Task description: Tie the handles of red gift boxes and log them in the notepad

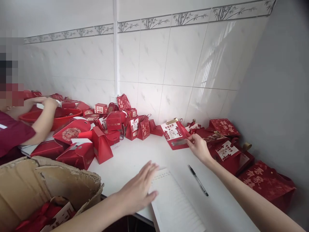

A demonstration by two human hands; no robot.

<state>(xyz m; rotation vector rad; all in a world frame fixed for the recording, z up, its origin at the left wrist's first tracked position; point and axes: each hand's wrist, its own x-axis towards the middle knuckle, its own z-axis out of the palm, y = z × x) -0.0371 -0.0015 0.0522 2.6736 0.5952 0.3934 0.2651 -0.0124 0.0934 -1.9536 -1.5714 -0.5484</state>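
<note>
My left hand is held over the left edge of a lined notepad, fingers stretched out and holding nothing. My right hand reaches to the back of the white table, its fingers pinched on a small flat greyish strip whose kind I cannot make out. That strip lies across the lower part of a red gift box with a white printed panel, leaning near the wall. A black-capped clear pen lies on the table between the notepad and my right forearm.
Red gift boxes and bags crowd the right side. More red boxes pile up at left, around a red basin. A torn cardboard box stands at front left. A co-worker's arm reaches over the basin.
</note>
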